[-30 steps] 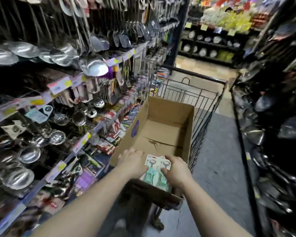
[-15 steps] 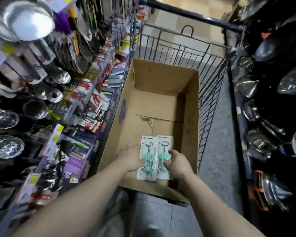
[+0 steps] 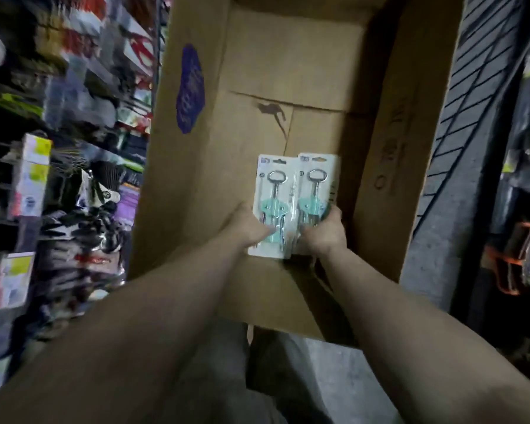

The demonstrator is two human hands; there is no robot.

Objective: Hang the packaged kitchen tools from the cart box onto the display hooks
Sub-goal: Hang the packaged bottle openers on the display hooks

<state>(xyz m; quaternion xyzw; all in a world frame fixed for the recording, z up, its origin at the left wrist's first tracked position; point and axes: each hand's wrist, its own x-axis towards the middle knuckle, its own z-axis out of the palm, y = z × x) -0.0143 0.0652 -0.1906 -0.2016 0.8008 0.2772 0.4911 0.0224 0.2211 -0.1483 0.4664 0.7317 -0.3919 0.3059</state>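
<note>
Packaged corkscrews, two carded packs side by side inside the cardboard box [image 3: 288,56]: left pack [image 3: 273,191], right pack [image 3: 317,185] slightly overlapped by it. Long axes run away from the person, hang-hole ends far, mint handles near. Left hand [image 3: 245,224] grips the left pack's lower edge; right hand [image 3: 325,231] grips the right pack's lower end. Packs sit toward the box's near right wall; bare box floor lies beyond them. Cart mesh [image 3: 459,117] flanks the box at right, blurred shelf stock [image 3: 74,179] at left.
</note>
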